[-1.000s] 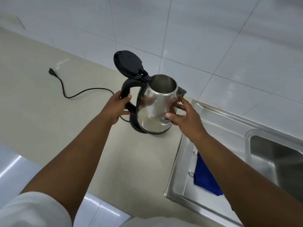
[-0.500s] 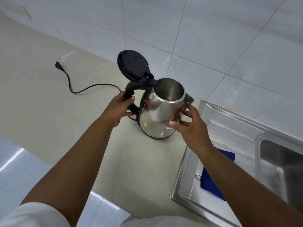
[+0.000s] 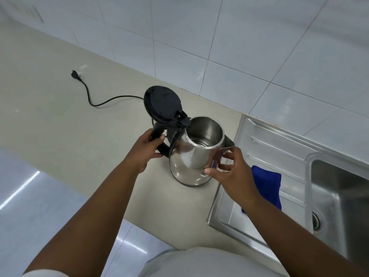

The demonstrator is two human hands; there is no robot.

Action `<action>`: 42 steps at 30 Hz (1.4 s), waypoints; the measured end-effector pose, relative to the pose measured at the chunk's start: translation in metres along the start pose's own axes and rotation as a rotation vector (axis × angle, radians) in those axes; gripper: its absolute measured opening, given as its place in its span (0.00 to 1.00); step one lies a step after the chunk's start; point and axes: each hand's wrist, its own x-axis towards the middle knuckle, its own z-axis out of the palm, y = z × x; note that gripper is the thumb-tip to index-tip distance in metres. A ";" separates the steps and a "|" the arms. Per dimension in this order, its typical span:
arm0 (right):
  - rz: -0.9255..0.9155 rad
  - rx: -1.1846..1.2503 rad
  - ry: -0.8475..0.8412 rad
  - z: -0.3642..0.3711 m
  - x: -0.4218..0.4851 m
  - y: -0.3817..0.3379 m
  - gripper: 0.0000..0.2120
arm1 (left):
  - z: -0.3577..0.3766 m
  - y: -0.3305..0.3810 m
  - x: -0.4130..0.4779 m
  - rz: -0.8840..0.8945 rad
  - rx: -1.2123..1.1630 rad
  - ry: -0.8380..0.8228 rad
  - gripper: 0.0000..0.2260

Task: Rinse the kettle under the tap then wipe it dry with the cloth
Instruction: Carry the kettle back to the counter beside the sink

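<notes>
A shiny steel kettle [image 3: 191, 156] with a black handle and an open black lid [image 3: 162, 103] is held just above the beige counter, tilted a little toward the sink. My left hand [image 3: 145, 150] grips its black handle. My right hand [image 3: 229, 172] presses fingers against the kettle's right side, under the spout. A folded blue cloth [image 3: 267, 182] lies on the steel draining board, partly hidden behind my right wrist. No tap is in view.
The steel sink unit [image 3: 279, 148] fills the right, with its basin [image 3: 343, 200] and drain at far right. A black power cord [image 3: 89, 96] with a plug trails across the counter [image 3: 50, 116] at the left. White tiled wall stands behind.
The kettle has shifted toward the sink and come up off its base position. Both hands keep their grip. My view has tipped downward, showing more of the basin and cloth.
</notes>
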 end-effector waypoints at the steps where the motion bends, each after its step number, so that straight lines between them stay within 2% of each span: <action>1: -0.002 -0.001 0.004 0.002 -0.002 0.003 0.29 | 0.000 -0.003 -0.002 -0.001 0.003 -0.003 0.13; 15: -0.018 -0.075 0.051 0.016 -0.010 0.027 0.36 | 0.004 -0.012 -0.012 -0.061 -0.008 0.001 0.14; 18: -0.020 -0.079 0.043 0.016 -0.009 0.031 0.36 | 0.000 -0.010 -0.011 -0.085 0.064 0.000 0.21; 20: -0.018 -0.093 0.031 0.015 -0.008 0.037 0.36 | -0.001 0.001 -0.014 -0.063 0.073 0.091 0.20; 23: -0.009 -0.123 0.015 0.015 -0.007 0.045 0.37 | 0.005 0.030 -0.024 0.005 -0.198 0.282 0.13; 26: -0.016 -0.124 0.012 0.014 -0.007 0.046 0.37 | 0.018 0.062 -0.036 0.131 -0.378 0.173 0.19; 30: -0.041 -0.117 0.018 0.015 -0.005 0.044 0.36 | 0.039 0.093 -0.046 0.184 -0.386 0.066 0.24; 34: -0.056 -0.141 0.021 0.015 -0.003 0.046 0.37 | 0.064 0.098 -0.056 0.331 -0.071 -0.015 0.18; 36: -0.057 -0.130 0.014 0.015 -0.003 0.047 0.38 | 0.081 0.095 -0.059 0.489 0.270 0.014 0.18; 38: -0.063 -0.117 0.015 0.015 -0.003 0.049 0.38 | 0.098 0.086 -0.060 0.645 0.763 0.110 0.22; 39: -0.064 -0.115 0.012 0.015 -0.004 0.049 0.38 | 0.105 0.079 -0.060 0.700 0.930 0.126 0.24; 42: -0.070 -0.115 -0.004 0.014 -0.004 0.050 0.37 | 0.114 0.062 -0.054 0.780 1.067 0.061 0.25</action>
